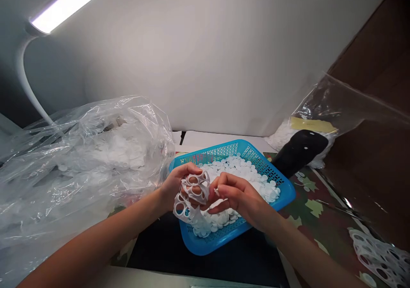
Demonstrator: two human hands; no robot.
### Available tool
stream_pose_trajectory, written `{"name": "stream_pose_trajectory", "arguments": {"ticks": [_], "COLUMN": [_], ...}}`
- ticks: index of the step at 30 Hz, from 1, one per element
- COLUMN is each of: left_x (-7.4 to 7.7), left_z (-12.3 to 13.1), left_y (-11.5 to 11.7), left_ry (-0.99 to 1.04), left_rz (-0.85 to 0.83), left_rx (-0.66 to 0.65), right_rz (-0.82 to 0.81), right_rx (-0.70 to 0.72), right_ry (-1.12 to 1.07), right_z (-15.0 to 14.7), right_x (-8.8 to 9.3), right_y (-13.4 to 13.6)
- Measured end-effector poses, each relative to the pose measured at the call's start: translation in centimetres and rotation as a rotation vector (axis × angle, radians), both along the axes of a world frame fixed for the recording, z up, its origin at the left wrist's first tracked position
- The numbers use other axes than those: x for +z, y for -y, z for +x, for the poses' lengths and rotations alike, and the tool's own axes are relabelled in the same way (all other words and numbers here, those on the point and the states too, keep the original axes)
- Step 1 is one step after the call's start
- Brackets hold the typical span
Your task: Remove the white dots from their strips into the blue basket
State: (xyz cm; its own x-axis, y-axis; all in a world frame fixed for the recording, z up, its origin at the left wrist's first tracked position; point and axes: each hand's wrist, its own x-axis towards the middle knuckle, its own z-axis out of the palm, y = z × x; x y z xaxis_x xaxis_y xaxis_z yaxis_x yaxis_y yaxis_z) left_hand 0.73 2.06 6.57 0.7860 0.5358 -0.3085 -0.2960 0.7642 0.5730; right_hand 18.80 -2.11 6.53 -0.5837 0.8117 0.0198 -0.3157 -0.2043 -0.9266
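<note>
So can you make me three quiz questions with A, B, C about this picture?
1. What is the desk lamp doing? A) shining B) switched off C) lying down flat
2. Where is the heap of white round discs? A) on the floor B) in a cooking pot C) in a blue plastic mesh basket
3. What colour is the holey plastic sheet in the left hand? A) orange B) white C) black

Answers: 1 A, its long strip glows bright. 2 C, the discs are piled inside it. 3 B, the sheet around the round holes is white.
</note>
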Motion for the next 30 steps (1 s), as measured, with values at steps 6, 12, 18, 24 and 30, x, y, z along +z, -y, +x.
{"name": "stream_pose_trajectory", "arguments": {"ticks": [6,12,18,24,30], "left_x": [0.5,-0.2,-0.5,-0.7,-0.9], "left_z": [0.2,0.3,0.2,0.2,0.1], "left_y": [0.3,0.9,0.8,0.8,1.0], "left_ry": [-0.004,-0.144,-0.058,-0.003,-0.120], "left_rz": [-0.035,0.094,0.134,0.166,0.174], "left_rx": [-0.140,-0.197,-0.231,-0.287,-0.238], "right_rz": [0.034,0.090,0.067,0.054,0.058], "right_rx": [-0.041,0.095,0.163,0.195,0.181], "right_ry": [0.069,0.112,0.095,0.083,0.074], "right_z": [-0.4,-0.3,-0.1,0.0,0.0], "right_x": [0.0,-0.2,-0.2,-0.2,0.2], "right_y": [0.0,-0.1,-0.2,-0.1,0.1]}}
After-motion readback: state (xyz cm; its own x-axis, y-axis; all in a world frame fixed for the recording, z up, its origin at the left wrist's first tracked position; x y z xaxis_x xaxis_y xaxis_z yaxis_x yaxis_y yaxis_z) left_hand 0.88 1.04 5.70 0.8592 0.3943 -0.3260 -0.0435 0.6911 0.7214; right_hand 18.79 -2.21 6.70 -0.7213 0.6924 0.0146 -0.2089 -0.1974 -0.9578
